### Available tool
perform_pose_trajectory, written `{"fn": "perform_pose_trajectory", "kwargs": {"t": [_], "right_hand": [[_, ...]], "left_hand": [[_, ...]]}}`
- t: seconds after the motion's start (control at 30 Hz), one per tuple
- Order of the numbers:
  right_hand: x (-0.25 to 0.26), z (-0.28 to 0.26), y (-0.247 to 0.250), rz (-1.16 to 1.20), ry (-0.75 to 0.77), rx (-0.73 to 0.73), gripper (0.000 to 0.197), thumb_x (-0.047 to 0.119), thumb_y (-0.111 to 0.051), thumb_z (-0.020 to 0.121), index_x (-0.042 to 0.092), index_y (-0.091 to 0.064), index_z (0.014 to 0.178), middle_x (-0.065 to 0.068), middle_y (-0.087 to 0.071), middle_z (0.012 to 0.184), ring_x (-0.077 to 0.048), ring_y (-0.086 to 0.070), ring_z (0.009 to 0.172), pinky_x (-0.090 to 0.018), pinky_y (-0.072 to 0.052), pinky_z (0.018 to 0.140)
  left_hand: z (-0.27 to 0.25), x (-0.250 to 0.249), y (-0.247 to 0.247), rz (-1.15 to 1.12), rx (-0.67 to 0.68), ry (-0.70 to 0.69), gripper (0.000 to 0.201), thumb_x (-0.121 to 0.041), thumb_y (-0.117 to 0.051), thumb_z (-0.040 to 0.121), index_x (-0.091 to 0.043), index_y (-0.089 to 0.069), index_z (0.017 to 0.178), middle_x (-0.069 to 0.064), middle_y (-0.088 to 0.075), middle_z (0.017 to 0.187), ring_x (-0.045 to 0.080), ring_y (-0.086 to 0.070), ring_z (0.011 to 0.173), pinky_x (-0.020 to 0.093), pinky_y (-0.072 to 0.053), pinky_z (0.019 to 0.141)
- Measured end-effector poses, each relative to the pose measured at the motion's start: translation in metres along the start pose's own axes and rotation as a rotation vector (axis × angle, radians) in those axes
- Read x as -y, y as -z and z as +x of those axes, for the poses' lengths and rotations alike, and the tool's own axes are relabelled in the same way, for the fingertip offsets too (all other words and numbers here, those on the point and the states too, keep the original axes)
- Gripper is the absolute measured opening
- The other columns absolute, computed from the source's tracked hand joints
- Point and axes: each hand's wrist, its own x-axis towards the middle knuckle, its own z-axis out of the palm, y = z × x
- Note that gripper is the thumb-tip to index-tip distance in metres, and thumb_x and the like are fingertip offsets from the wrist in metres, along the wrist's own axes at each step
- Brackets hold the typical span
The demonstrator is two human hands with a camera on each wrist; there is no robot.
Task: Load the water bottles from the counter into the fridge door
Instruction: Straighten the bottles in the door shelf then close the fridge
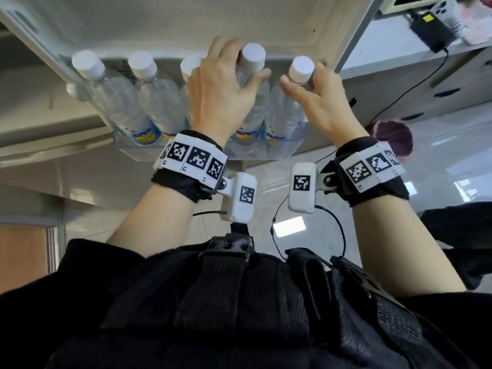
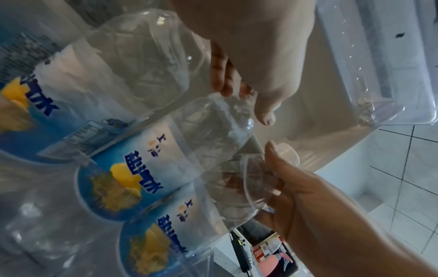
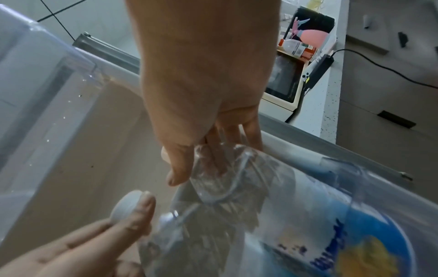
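Note:
Several clear water bottles with white caps and blue-yellow labels stand in the clear fridge door shelf (image 1: 266, 153). My left hand (image 1: 249, 66) grips the neck of the fourth bottle (image 1: 253, 113), thumb on the near side, fingers behind. My right hand (image 1: 303, 75) grips the neck of the rightmost bottle (image 1: 282, 115) just under its cap. Both bottles have their bases in the shelf. In the left wrist view the left hand's thumb (image 2: 265, 112) lies by the bottle (image 2: 189, 135). In the right wrist view the right hand's fingers (image 3: 237, 142) wrap the neck of its bottle (image 3: 272, 196).
Three more bottles (image 1: 117, 102) fill the shelf's left part. A second clear door shelf (image 2: 379, 93) sits above. To the right a white counter (image 1: 399, 49) carries a black power adapter (image 1: 431, 30) and cable; a microwave (image 3: 282, 82) stands there. A purple object (image 1: 394, 137) lies on the floor.

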Motion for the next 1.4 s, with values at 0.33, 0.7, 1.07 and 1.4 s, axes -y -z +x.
{"fn": "perform_pose_trajectory", "kwargs": {"t": [0.33,0.7,1.07,1.4], "right_hand": [[0.001,-0.015,-0.01,0.029,-0.008,-0.028,0.028,0.032,-0.072,0.08,0.019,-0.053,0.096,0.0,-0.063,0.095,-0.005,-0.057,0.085,-0.012,-0.044,0.076],[0.004,-0.028,-0.021,-0.076,0.04,-0.144,0.052,0.029,-0.078,0.074,0.004,-0.056,0.114,-0.017,-0.057,0.113,-0.023,-0.055,0.104,-0.028,-0.04,0.085],[0.005,-0.029,-0.009,-0.116,0.066,0.005,0.055,0.031,-0.08,0.071,0.006,-0.055,0.114,-0.014,-0.06,0.109,-0.019,-0.053,0.097,-0.027,-0.041,0.085],[0.007,-0.053,-0.031,-0.126,0.047,-0.146,0.066,0.043,-0.078,0.073,0.006,-0.05,0.12,-0.01,-0.056,0.123,-0.023,-0.053,0.115,-0.025,-0.039,0.086]], "left_hand": [[-0.026,0.003,-0.002,-0.024,-0.097,0.107,0.039,-0.04,-0.068,0.079,-0.01,-0.064,0.104,0.007,-0.067,0.103,0.023,-0.062,0.095,0.038,-0.051,0.083],[-0.022,0.005,-0.002,-0.167,0.028,0.256,0.042,-0.041,-0.071,0.083,-0.006,-0.061,0.104,-0.001,-0.055,0.087,0.025,-0.062,0.088,0.046,-0.058,0.071],[-0.04,-0.004,-0.008,-0.071,-0.137,0.211,0.042,-0.042,-0.067,0.085,-0.005,-0.065,0.104,0.014,-0.07,0.087,0.03,-0.063,0.081,0.032,-0.044,0.07],[-0.073,0.022,0.028,-0.226,-0.348,0.17,0.033,-0.039,-0.058,0.091,-0.008,-0.067,0.099,-0.003,-0.071,0.094,0.02,-0.069,0.062,0.041,-0.056,0.055]]}}
